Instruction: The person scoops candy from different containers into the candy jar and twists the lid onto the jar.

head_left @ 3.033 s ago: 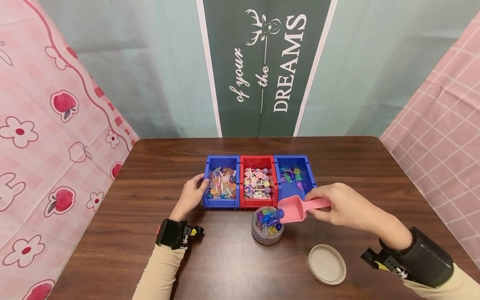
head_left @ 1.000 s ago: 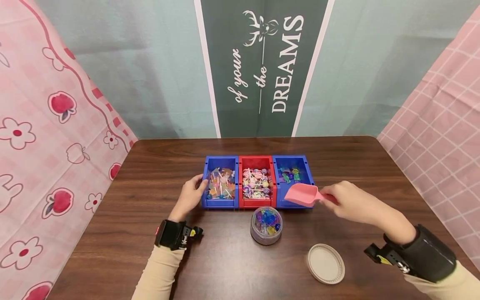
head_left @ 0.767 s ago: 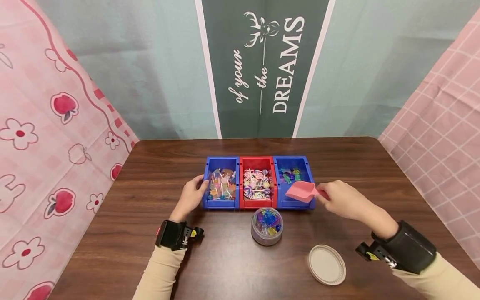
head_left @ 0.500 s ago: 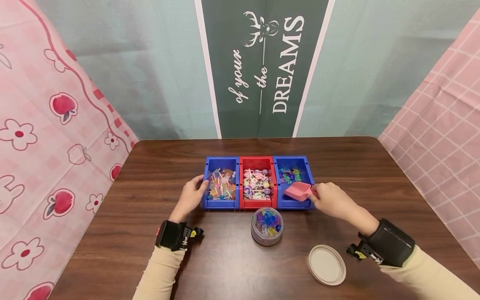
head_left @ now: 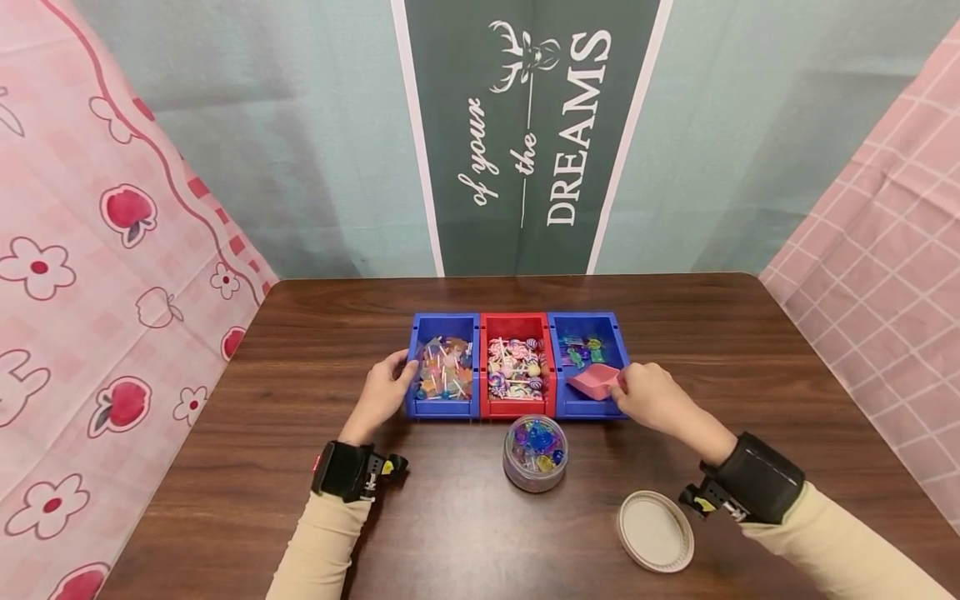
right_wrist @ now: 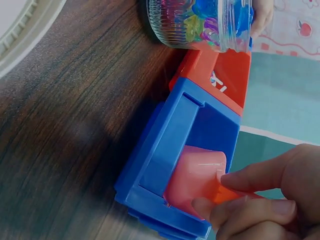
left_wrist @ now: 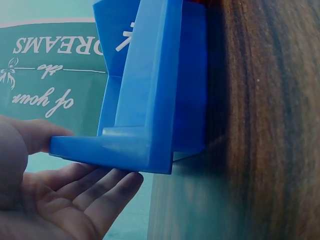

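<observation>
My right hand pinches the handle of a pink scoop, whose bowl is down inside the right blue bin. Several shiny wrapped candies lie at the back of that bin, beyond the scoop. In the right wrist view, thumb and fingers close on the handle at the bin's side. My left hand holds the outer wall of the left blue bin, thumb over the rim and fingers along the outside. Small lollipops and other candies fill that bin.
Between the blue bins is a red bin of striped lollipops. In front stands a clear jar with colourful candies, its top uncovered. A pale round lid lies on the brown table, near my right wrist.
The scoop earlier tipped blue candies into the jar. My right hand then carried it back over the right bin and lowered its bowl inside. My left hand keeps its hold.
</observation>
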The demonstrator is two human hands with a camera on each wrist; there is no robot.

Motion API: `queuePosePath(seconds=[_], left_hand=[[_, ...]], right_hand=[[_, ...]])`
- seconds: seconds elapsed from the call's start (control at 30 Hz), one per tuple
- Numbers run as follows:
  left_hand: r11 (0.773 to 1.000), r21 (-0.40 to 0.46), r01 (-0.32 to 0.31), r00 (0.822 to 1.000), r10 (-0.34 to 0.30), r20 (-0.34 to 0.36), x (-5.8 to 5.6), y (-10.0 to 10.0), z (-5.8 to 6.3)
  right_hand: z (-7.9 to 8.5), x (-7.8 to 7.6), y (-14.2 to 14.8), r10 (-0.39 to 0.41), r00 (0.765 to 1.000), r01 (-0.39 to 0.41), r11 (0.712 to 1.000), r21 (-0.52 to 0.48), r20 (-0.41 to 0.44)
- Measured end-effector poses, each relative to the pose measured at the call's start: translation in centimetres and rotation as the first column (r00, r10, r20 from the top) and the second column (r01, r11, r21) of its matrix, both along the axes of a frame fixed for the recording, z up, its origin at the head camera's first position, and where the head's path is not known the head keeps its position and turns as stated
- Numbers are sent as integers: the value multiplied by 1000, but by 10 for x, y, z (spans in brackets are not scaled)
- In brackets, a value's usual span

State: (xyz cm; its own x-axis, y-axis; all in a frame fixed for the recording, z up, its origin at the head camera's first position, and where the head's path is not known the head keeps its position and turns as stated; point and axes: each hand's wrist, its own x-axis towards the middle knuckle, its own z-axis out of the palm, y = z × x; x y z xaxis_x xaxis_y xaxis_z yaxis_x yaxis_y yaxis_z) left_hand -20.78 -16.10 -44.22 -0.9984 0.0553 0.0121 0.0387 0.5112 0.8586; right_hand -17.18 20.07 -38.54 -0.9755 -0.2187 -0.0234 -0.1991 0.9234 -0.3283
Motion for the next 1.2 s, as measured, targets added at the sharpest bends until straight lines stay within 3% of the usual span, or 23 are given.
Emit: queuePosePath(seconds=[0.53, 1.1, 1.2], left_hand=[[999, -36, -15, 999, 14, -33, 0, 2, 1], [999, -39, -7, 999, 5, -53, 1, 3, 2], [999, -44, -6, 998, 3, -57, 1, 2, 2]], right_hand=[[-6, -11, -11, -32, 999, 32, 999, -6, -10], [0, -13, -30, -124, 990, 122, 992, 35, 61], [-3, -13, -34, -134, 991, 133, 990, 36, 29]])
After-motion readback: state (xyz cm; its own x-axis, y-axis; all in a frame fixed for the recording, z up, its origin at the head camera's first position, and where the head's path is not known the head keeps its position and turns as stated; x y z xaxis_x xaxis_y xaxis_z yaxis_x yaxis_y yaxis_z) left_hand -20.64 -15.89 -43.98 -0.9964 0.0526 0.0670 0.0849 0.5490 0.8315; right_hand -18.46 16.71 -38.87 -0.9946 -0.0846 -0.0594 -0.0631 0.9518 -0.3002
